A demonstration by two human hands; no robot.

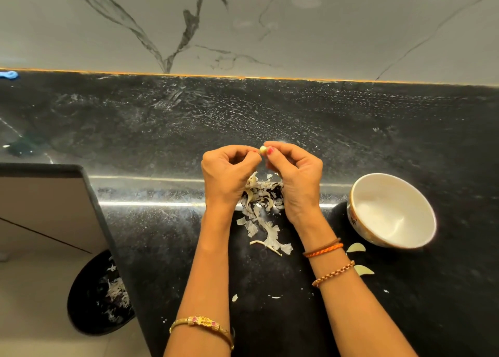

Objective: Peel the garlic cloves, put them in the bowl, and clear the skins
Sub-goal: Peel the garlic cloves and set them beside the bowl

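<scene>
A small pale garlic clove [262, 149] is held up over the black counter, pinched between the fingertips of my left hand [228, 172] and my right hand [295, 173]. Below my hands lies a heap of papery garlic skins [263, 208], trailing toward me. The white bowl [391, 211] stands to the right of my right wrist, and its inside looks bare. Two garlic cloves [356, 247] [363, 270] lie on the counter just in front of the bowl, beside my right forearm.
A black bin [100, 294] with skins in it stands on the floor at the lower left, beyond the counter's [351, 141] left edge. Small skin scraps [235, 298] dot the counter near my forearms. A marble wall rises behind. A blue object [9, 74] sits far left.
</scene>
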